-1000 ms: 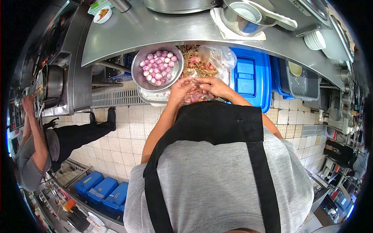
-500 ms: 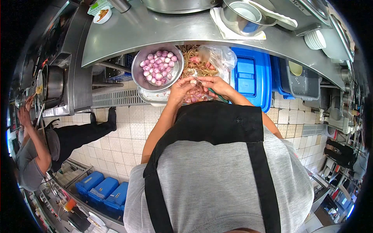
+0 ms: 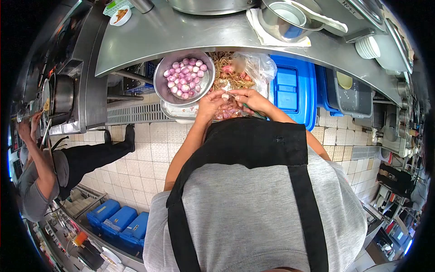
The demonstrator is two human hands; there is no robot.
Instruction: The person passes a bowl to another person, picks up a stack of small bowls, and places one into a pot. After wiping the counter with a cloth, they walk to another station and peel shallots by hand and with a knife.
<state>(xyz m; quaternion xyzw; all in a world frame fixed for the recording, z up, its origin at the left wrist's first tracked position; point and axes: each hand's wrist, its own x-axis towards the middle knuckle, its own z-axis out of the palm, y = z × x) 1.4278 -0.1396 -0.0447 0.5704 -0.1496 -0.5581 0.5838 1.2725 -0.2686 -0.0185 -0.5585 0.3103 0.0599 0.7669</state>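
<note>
1. The left hand [image 3: 210, 104] pinches a small pale shallot [image 3: 225, 96] between thumb and fingertips, held over the tray [image 3: 168, 110] of skins and unpeeled bulbs
2. The right hand [image 3: 254, 100] is closed around a green-handled knife [image 3: 248, 108], its tip meeting the shallot from 3 o'clock
3. A second ago both hands were pressed together lower over the tray and hid the bulb; since then they have risen a little toward 12 o'clock and parted, so the shallot now shows whitish, seemingly bared of skin
4. The steel bowl [image 3: 159, 88] of peeled pink shallots sits just at 10 o'clock of the hands, unmoved
5. A clear bag [image 3: 256, 65] lies at 1 o'clock, a blue bin [image 3: 292, 90] at 3 o'clock, the steel table [image 3: 181, 36] at 12 o'clock
6. A co-worker [image 3: 36, 181] stands well apart at 9 o'clock
</note>
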